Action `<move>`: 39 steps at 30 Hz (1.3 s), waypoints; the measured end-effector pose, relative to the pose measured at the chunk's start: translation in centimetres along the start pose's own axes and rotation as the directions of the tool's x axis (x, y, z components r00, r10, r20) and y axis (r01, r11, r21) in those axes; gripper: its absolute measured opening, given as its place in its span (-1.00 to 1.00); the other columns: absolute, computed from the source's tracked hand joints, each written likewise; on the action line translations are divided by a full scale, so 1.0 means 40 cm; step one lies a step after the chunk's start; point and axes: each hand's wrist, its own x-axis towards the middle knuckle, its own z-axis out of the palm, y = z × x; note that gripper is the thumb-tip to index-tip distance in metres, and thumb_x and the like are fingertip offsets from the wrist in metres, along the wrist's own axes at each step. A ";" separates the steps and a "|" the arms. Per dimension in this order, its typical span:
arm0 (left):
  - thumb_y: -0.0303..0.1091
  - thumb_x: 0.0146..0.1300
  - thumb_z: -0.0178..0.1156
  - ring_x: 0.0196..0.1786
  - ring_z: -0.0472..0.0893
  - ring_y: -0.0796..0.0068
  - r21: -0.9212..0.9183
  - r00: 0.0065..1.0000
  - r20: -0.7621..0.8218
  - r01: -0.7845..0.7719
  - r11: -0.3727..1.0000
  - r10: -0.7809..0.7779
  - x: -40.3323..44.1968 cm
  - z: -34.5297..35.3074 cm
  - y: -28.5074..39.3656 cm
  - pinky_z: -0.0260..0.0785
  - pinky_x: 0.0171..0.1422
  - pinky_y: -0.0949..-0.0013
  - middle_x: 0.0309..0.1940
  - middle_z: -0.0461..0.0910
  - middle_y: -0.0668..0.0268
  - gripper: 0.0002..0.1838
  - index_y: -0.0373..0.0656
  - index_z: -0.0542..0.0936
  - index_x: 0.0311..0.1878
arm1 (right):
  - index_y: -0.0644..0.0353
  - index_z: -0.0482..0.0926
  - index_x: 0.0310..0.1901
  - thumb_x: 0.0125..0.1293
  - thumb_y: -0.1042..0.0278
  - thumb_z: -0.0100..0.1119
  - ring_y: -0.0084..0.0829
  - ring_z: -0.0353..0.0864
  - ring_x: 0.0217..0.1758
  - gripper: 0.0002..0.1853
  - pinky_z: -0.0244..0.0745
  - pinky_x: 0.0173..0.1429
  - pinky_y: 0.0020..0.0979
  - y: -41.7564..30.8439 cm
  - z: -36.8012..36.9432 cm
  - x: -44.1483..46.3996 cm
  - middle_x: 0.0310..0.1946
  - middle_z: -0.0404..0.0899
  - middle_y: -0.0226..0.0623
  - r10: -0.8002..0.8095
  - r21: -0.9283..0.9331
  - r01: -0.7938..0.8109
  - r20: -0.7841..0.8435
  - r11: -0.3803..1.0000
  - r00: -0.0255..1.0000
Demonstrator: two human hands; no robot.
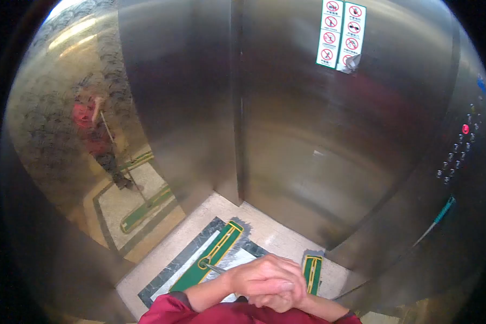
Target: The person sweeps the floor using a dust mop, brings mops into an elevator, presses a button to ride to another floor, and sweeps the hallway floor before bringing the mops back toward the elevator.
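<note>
At six o'clock in the head view, folded together: left hand (249, 276), entering from eight, and right hand (287, 298), entering from four. Grip drawn together, fingers overlapping; impossible to tell from this angle, clamped on the pole (215, 268) or merely resting over it. Around both forearms, dark red sleeves (166, 309).

At ten o'clock from the hands, flat on the pale floor (200, 209): a long green mop head (213, 251) with yellow trim and grey fringe, far end aimed toward one. Rising from its middle, the metal pole, lost to sight behind the left wrist. Under the mop head, a white floor panel edged by a dark marbled border (215, 224).

At three o'clock, just beside the right hand and partly covered by it, a second green mop head (312, 271), likewise trimmed in yellow. Farther out at two, slanting along the steel wall, a slender rod with a teal end (444, 210). Beyond that, also toward two, a column of buttons with one lit red button (465, 129).

Between twelve and one, high on a steel panel (302, 124), white prohibition stickers (340, 35), peeling at the lower corner. Between ten and eleven, mirrored in metal, a red-clad reflection (89, 119) with pole and mop.
</note>
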 end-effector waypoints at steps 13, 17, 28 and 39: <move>-0.36 0.16 -0.17 -0.29 0.49 0.19 0.056 0.995 -0.076 0.070 0.996 -0.066 -0.045 0.114 0.034 0.28 -0.12 0.31 -0.39 0.51 0.12 -0.72 -0.35 0.47 -0.45 | 0.33 0.38 -0.09 0.04 0.19 0.16 -0.27 0.40 -0.04 -0.55 0.26 0.06 -0.27 -0.053 0.126 -0.016 -0.18 0.41 -0.18 -0.205 0.057 0.819 -0.956 0.571 0.210; -0.37 0.16 -0.15 -0.28 0.49 0.19 0.017 0.995 -0.010 0.097 0.995 -0.097 -0.013 0.135 0.019 0.28 -0.12 0.30 -0.39 0.51 0.13 -0.73 -0.35 0.47 -0.46 | 0.07 0.39 -0.11 -0.03 0.26 0.13 -0.32 0.30 0.03 -0.62 0.19 0.08 -0.33 -0.048 0.214 -0.024 -0.11 0.35 -0.34 0.089 0.527 0.826 -0.849 0.198 0.521; -0.15 0.22 -0.17 0.04 0.37 0.22 0.118 0.960 -0.249 0.158 0.980 -0.125 -0.015 0.068 -0.087 0.15 0.13 0.28 -0.08 0.41 0.06 -0.59 -0.32 0.47 -0.16 | 0.25 0.50 -0.42 0.02 0.39 0.09 -0.38 0.51 -0.43 -0.88 0.37 -0.37 -0.43 0.056 0.046 -0.068 -0.47 0.50 -0.24 0.056 0.021 0.515 -0.997 0.857 -0.053; -0.53 0.03 0.03 -0.24 0.44 0.46 -0.293 0.786 -0.407 0.371 0.881 -0.466 -0.019 -0.211 -0.188 0.41 -0.29 0.43 -0.11 0.32 0.16 -0.29 -0.11 -0.07 0.24 | 0.32 0.49 -0.25 0.03 0.42 0.01 -0.29 0.43 -0.06 -0.77 0.25 0.08 -0.33 0.325 -0.196 0.057 -0.21 0.48 -0.16 0.146 0.366 0.722 -0.925 0.587 0.350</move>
